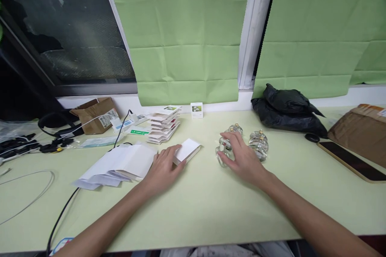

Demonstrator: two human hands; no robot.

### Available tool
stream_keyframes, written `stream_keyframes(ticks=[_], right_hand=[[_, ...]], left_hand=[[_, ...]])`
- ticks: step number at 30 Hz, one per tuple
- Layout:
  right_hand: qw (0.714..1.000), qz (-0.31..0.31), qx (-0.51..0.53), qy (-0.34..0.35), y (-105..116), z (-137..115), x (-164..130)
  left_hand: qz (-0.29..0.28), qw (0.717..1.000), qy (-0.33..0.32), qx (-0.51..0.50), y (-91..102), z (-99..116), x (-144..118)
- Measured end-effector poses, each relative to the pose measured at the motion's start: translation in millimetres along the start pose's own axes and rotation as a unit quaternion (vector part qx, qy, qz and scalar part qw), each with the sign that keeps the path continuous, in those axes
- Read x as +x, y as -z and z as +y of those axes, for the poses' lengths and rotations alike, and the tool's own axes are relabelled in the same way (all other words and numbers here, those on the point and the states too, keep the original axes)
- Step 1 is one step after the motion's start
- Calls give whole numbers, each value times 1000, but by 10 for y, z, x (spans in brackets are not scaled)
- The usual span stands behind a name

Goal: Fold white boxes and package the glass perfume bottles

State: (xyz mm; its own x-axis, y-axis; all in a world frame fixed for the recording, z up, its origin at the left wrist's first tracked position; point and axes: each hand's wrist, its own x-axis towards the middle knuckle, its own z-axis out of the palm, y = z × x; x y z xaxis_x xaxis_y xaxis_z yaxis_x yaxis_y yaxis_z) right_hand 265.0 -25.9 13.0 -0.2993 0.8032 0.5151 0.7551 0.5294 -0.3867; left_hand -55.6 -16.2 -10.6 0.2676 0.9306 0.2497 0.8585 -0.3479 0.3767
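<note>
My left hand (164, 165) lies on the pale green table (193, 209), fingers touching the near end of a flat white box (188, 149). My right hand (239, 156) reaches over the left one of two clear glass bottles with gold caps (226, 144), fingers wrapped around it; whether it is lifted I cannot tell. The second bottle (258, 144) lies just to the right, apart from my hand. A loose pile of white flattened cartons (120, 162) sits left of my left hand.
A stack of folded printed cartons (164, 124) and a small upright white box (196, 110) stand at the back. Black bag (286, 108), phone (351, 161) and brown parcel (362, 130) at right. Cables (60, 217), headphones (57, 124) and a brown envelope (96, 114) at left.
</note>
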Motion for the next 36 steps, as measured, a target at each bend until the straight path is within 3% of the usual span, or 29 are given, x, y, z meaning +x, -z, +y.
stream_keyframes(ticks=[9,14,16,17,19,21,24,26,28,32,34,36], right_hand=[[999,24,24,11,54,-13,16],[986,77,49,138,-35,-105,-101],[979,46,52,190,-109,-210,-174],[979,2,51,199,-149,-276,-207],[982,-87,87,141,-234,-418,-251],[971,-140,191,23,-326,-536,-246],[896,-158,391,-137,-488,-618,-147],[844,-141,477,-201,-608,-621,-56],[816,-112,514,-239,-724,-610,15],[791,-56,550,-260,-895,-594,59],[787,-43,564,-249,-936,-579,52],[792,-37,566,-225,-953,-556,41]], left_hand=[[14,1000,-10,0,-16,27,-22],[32,999,4,-38,-3,45,-38],[58,996,-5,-73,31,79,-49],[77,993,-18,-90,51,102,-55],[119,984,-59,-115,81,156,-67],[157,974,-98,-130,86,206,-83],[177,962,-146,-148,41,249,-110],[173,957,-168,-161,-4,251,-135],[161,956,-176,-172,-38,241,-168],[91,949,-146,-266,-50,236,-244],[65,932,-87,-345,-43,244,-251],[76,916,-10,-395,-36,248,-223]])
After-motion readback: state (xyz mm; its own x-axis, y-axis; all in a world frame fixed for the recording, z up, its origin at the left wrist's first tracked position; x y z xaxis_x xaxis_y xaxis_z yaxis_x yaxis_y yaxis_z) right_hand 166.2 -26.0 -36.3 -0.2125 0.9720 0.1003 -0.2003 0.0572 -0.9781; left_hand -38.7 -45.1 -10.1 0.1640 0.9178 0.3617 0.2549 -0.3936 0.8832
